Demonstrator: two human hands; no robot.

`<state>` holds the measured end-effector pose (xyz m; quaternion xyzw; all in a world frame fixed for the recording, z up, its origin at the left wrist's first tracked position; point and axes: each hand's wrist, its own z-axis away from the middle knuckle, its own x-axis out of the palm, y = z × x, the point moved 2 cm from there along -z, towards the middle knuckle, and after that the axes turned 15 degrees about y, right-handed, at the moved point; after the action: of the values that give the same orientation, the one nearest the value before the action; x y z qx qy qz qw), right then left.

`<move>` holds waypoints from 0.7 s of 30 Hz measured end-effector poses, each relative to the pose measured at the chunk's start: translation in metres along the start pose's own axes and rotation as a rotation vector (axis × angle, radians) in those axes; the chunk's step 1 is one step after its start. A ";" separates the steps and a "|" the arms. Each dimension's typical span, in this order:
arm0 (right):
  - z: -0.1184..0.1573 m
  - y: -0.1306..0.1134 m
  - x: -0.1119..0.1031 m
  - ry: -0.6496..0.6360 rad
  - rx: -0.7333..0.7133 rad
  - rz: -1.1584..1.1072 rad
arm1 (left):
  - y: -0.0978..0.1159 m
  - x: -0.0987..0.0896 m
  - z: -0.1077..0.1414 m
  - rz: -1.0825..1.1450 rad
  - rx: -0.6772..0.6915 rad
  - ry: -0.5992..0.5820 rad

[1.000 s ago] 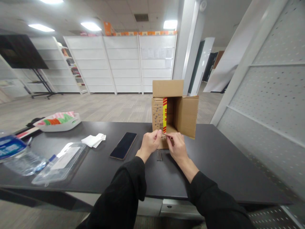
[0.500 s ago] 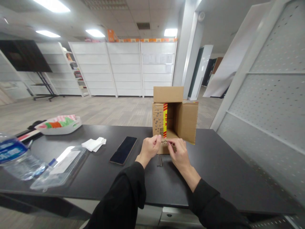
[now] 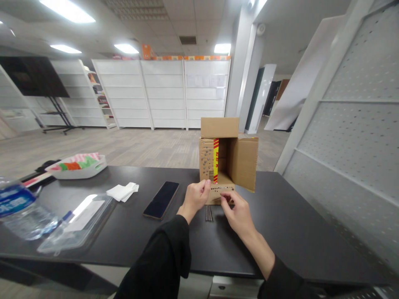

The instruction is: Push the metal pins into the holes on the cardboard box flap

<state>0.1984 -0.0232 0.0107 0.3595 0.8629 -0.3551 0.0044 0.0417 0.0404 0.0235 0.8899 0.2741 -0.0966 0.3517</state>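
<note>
An open cardboard box point(image 3: 247, 162) stands on the dark table, its lower flap point(image 3: 215, 201) folded down toward me and dotted with holes. My right hand point(image 3: 238, 211) is at that flap, thumb and forefinger pinched on a thin nail point(image 3: 217, 199) pointing left. My left hand point(image 3: 195, 197) is closed at the flap's left edge, thumb up; whatever its fingers hold is hidden. Several loose nails point(image 3: 208, 213) lie side by side on the table just in front of the flap, between my hands.
Left of my hands is a phone point(image 3: 162, 200), then white tissues point(image 3: 122, 191), a clear plastic case point(image 3: 79, 226) and a water bottle point(image 3: 26, 211). A white tray point(image 3: 99, 165) with colourful packets is farther back. A perforated panel point(image 3: 352, 137) rises at the right.
My right hand has moved slightly down and right, away from my left hand, with the nail now slanting in front of the flap. My left hand has stayed at the flap's left edge.
</note>
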 end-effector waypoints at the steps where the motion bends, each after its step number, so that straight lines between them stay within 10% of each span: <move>1: 0.003 -0.001 -0.002 -0.002 0.020 -0.008 | 0.000 0.000 0.000 0.000 0.000 0.000; 21: 0.027 0.000 -0.010 0.029 0.133 -0.048 | 0.000 0.000 -0.001 0.006 -0.008 0.000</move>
<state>0.1991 -0.0459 -0.0073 0.3433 0.8457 -0.4065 -0.0405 0.0415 0.0412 0.0238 0.8893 0.2718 -0.0945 0.3554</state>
